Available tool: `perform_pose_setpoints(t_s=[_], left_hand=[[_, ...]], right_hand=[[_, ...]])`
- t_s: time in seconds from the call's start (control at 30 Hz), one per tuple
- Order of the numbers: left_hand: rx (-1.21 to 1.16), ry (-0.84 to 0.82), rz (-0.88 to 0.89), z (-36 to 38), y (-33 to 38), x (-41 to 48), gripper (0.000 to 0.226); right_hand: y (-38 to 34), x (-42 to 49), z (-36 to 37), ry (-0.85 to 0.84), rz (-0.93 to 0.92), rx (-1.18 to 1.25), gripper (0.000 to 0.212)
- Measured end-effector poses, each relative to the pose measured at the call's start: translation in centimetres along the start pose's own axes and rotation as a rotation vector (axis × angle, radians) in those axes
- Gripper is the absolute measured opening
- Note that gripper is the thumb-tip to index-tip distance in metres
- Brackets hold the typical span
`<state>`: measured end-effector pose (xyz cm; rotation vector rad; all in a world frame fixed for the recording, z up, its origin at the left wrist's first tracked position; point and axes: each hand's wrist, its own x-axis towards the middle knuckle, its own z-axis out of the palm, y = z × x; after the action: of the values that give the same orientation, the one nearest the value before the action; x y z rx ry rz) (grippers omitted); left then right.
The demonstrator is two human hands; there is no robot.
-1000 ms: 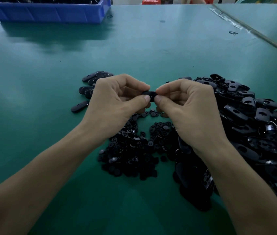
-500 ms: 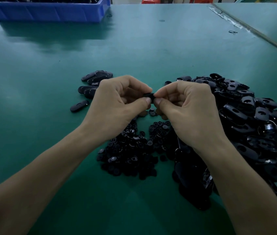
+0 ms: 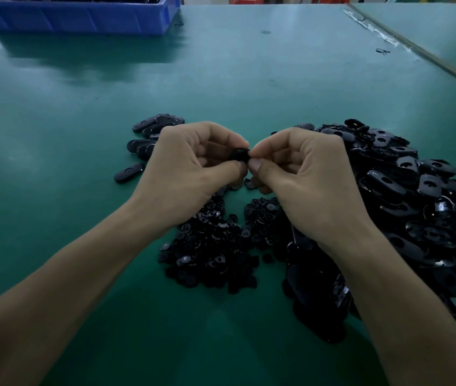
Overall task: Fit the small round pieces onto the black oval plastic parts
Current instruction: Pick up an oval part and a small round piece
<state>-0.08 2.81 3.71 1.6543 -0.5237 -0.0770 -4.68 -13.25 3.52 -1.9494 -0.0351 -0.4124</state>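
Observation:
My left hand (image 3: 190, 171) and my right hand (image 3: 302, 174) meet above the table, fingertips together. Between them sits one black oval part (image 3: 240, 155), pinched by thumb and forefinger of both hands and mostly hidden by them. Whether a round piece is on it cannot be seen. Below my hands lies a heap of small round pieces (image 3: 215, 246). A big pile of black oval parts (image 3: 405, 196) spreads to the right. A small group of oval parts (image 3: 148, 135) lies left of my left hand, with one lone part (image 3: 128, 172) nearer.
A blue plastic bin (image 3: 82, 16) stands at the far left edge of the green table (image 3: 54, 107). A seam to a second table surface (image 3: 416, 51) runs diagonally at the far right. A tiny dark scrap (image 3: 382, 51) lies near that seam.
Both hands stayed together on the oval part. More of the part was visible a second ago; my fingertips now close in tighter around it.

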Motion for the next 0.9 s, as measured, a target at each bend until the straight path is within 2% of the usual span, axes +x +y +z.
perform_pose_setpoints(t_s=[0.33,0.53,0.9], left_hand=[[-0.211,0.066,-0.147,-0.13,0.06,0.16,0.016],[-0.239,0.077,-0.188,0.07,0.33,0.07,0.013],[-0.219,0.088,-0.140,0.08,0.47,0.01,0.011]], right_hand=[[-0.07,0.13,-0.24,0.189,0.039,0.080,0.016],[-0.35,-0.03,-0.11,0.152,0.004,0.062,0.017],[-0.56,-0.22,-0.03,0.090,-0.024,0.012,0.013]])
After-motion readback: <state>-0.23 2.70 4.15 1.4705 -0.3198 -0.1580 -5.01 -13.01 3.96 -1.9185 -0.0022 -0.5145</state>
